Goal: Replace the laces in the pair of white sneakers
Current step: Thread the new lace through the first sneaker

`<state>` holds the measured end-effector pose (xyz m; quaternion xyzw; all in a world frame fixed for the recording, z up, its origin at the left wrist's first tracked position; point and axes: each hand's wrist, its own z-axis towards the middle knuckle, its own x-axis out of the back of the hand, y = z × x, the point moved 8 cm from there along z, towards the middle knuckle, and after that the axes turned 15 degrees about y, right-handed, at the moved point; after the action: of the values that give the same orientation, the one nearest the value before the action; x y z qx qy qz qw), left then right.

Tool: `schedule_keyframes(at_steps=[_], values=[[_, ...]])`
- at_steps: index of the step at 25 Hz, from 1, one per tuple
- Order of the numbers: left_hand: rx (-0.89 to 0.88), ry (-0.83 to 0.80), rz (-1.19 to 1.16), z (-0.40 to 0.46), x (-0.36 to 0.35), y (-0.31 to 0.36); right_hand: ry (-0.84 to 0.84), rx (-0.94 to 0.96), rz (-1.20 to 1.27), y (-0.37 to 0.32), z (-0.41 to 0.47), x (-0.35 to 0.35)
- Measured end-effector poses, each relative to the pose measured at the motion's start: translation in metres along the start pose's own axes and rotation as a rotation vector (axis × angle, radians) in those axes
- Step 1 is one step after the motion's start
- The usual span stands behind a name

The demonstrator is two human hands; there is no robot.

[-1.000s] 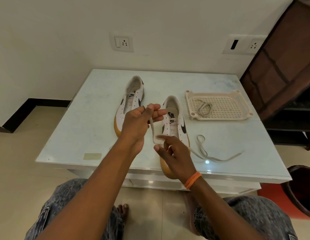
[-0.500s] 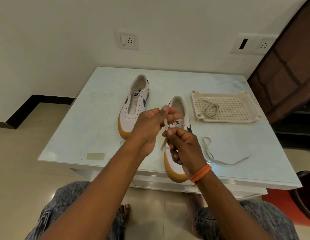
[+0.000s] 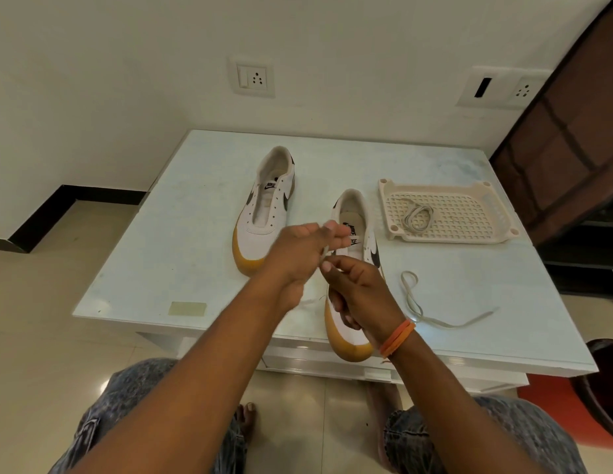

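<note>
Pale worktop (image 3: pixel 182 234) is carrying both sneakers; left hand (image 3: pixel 298 254) and right hand (image 3: pixel 360 289) are now closing together, both pinching the lace (image 3: pixel 325 252), readying threading

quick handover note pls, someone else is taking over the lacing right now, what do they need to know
Left hand and right hand both pinch one lace above the near sneaker; each grip is close to the other.
Far sneaker sits unlaced on the table.
One loose lace lies right of the near sneaker; a coiled lace is in the tray.
Done: no lacing shows on the far sneaker.
Left: lace both sneakers.
</note>
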<state>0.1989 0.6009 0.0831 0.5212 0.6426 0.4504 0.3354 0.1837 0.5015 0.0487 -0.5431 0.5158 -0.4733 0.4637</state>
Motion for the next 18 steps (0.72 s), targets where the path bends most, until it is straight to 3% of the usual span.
schedule_keyframes(at_steps=[4,7,9,11,14,18], values=[[0.009,-0.032,0.01,0.001,-0.004,0.002,0.011,0.062,-0.092,0.003,0.001,-0.003],[-0.033,0.093,-0.083,0.013,0.02,0.016,-0.162,0.046,-0.642,0.04,-0.004,0.0],[-0.085,0.24,-0.034,0.019,0.04,0.024,-0.175,0.042,-0.82,0.054,-0.007,0.003],[-0.075,0.222,0.045,0.019,0.04,0.022,-0.1,0.055,-0.651,0.041,-0.006,0.003],[-0.061,-0.025,0.217,0.008,0.01,0.006,-0.017,-0.08,-0.099,0.015,0.0,0.004],[-0.264,-0.08,0.485,0.009,-0.003,0.004,0.032,-0.387,0.345,0.023,0.01,0.014]])
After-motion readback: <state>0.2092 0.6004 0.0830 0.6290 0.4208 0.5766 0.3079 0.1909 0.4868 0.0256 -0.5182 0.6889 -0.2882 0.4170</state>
